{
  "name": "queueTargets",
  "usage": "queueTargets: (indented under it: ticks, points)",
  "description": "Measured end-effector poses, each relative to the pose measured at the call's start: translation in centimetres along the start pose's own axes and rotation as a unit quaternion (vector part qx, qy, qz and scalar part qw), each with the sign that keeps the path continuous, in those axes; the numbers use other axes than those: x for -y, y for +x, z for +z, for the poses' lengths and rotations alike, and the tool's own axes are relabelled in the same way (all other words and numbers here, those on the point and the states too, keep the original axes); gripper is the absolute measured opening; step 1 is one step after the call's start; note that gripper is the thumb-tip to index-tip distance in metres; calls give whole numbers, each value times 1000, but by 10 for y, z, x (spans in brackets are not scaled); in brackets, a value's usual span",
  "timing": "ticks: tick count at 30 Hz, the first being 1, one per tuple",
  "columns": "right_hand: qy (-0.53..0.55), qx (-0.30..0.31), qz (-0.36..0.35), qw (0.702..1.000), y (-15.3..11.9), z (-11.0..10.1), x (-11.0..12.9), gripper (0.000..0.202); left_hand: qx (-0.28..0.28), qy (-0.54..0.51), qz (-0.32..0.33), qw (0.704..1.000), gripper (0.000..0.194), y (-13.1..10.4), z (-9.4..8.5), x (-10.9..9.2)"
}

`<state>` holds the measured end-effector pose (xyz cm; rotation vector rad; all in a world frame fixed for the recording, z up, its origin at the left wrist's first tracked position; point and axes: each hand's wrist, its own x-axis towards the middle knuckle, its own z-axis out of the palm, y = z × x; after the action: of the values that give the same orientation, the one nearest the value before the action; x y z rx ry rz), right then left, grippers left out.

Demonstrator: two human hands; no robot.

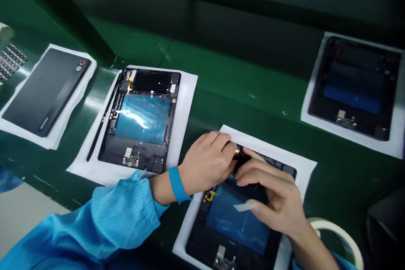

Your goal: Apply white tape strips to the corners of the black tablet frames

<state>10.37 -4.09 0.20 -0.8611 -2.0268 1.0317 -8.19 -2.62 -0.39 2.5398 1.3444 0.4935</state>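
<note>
An opened tablet point(240, 215) with a blue-filmed panel lies on white paper in front of me. My left hand point(207, 162), in a blue wristband, is closed with curled fingers at its upper edge. What those fingertips pinch is hidden. Beside it, my right hand point(275, 190) bends over the tablet's upper part, fingers near a dark piece. A small white strip point(244, 207) sticks out at the right thumb, above the blue film. An orange flex cable point(209, 196) shows at the tablet's left side.
Another opened tablet point(142, 118) lies left, with a thin black strip point(104, 118) beside it. A closed tablet point(47, 90) is farther left, near a sheet of round stickers point(12, 63). One more opened tablet point(354, 86) lies at the right. A tape roll point(349, 242) sits lower right.
</note>
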Motion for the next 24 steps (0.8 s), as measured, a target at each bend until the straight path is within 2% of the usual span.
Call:
queueTargets:
  ticks: [5, 16, 24]
  points:
    - [-7, 3, 2, 1000, 1, 0, 3, 24, -11, -8, 3, 1000, 21, 0, 0, 0]
    - [-16, 16, 6, 1000, 0, -5, 1, 27, 4, -11, 4, 1000, 24, 1, -1, -1]
    - [-25, 23, -2, 999, 2, -3, 8, 27, 14, -13, 5, 1000, 23, 2, -2, 0]
